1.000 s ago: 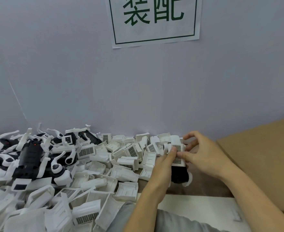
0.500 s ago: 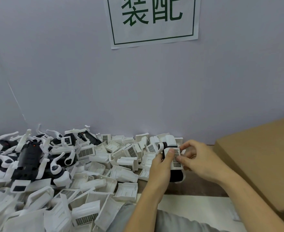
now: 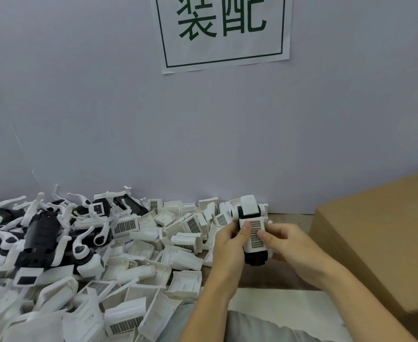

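A black and white toy body (image 3: 251,213) is held upright above the table between both hands. On its near face sits a white cover with a dark grille (image 3: 255,233). My left hand (image 3: 229,250) grips the body from the left, its thumb pressing on the grille cover. My right hand (image 3: 292,248) grips it from the right, with the thumb on the grille too. The black lower end of the body shows below the thumbs.
A heap of white grille covers (image 3: 139,255) spreads over the table's left and middle. Black toy bodies with white curved arms (image 3: 40,233) lie at the far left. A cardboard box (image 3: 380,238) stands at the right. A paper sign (image 3: 224,28) hangs on the grey wall.
Both hands have brought the toy body nearer and lower, away from the pile. The thumbs now press together on the grille cover.
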Tool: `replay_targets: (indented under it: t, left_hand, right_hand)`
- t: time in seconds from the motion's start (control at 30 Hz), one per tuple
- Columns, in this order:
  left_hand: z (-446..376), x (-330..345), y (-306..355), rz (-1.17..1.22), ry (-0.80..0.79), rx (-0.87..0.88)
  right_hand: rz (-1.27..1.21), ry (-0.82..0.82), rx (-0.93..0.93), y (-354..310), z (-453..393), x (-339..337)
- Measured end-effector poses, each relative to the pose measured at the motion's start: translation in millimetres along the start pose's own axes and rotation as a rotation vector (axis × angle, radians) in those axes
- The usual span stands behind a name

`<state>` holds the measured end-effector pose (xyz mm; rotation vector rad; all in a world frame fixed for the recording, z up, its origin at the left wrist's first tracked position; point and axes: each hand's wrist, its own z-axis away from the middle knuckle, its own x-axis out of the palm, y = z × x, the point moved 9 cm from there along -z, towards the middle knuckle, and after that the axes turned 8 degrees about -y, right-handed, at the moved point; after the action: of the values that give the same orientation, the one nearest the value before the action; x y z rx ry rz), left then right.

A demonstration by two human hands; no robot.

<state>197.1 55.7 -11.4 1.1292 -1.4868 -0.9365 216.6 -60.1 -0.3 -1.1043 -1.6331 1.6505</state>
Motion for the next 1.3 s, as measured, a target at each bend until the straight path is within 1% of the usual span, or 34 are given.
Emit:
replay_targets:
  t: [0.17,0.23,0.3,0.33,0.4,0.43,0.5,0.57,0.7,0.8,0.83,0.93,0.97,1.07,1.1,1.2,1.3]
  left_hand:
    - [1,3,4,-0.150,-0.019,0.051]
    - [2,1,3,-0.193,0.010,0.046]
    - [3,-4,3,-0.205,0.062,0.042]
    - [3,-7,3,-0.198,0.090,0.041]
    - [3,-9,3,-0.141,0.116,0.032]
    - [4,-8,3,-0.097,0.113,0.019]
    - [4,-5,2,-0.027,0.101,-0.010]
    - [3,-3,2,-0.011,0.090,-0.015]
    - [3,0,2,0.003,0.093,-0.018]
    - [4,4,0,-0.017,0.079,-0.040]
    - [4,5,0,-0.011,0.078,-0.045]
    - [4,3,-1,0.013,0.091,-0.050]
    - [4,2,-1,0.011,0.091,-0.048]
    - [6,7,2,-0.002,0.061,-0.018]
    - [6,6,4,-0.001,0.064,-0.008]
    - [6,-2,4,0.035,0.114,0.017]
    - [7,-1,7,0.014,0.098,0.033]
  right_hand:
    - [0.038,0.078,-0.043,2,-2,-5]
    - [0.084,0.117,-0.067,0,-2,-5]
    - [0.157,0.192,-0.132,-9,1,-6]
    - [0.196,0.219,-0.172,-15,3,-5]
    - [0.253,0.215,-0.229,-22,2,3]
    - [0.281,0.217,-0.238,-22,1,7]
    - [0.359,0.278,-0.233,-23,1,10]
    - [0.418,0.377,-0.245,-24,4,5]
    - [0.419,0.445,-0.258,-25,8,-2]
    - [0.469,0.531,-0.289,-29,13,-4]
    - [0.472,0.534,-0.298,-30,14,-4]
    - [0.511,0.454,-0.307,-32,11,0]
    - [0.539,0.449,-0.307,-32,11,2]
    - [0.516,0.572,-0.310,-33,17,-3]
    - [0.511,0.582,-0.320,-34,18,-2]
    - [0.532,0.465,-0.311,-30,14,7]
    - [0.522,0.521,-0.298,-28,17,-1]
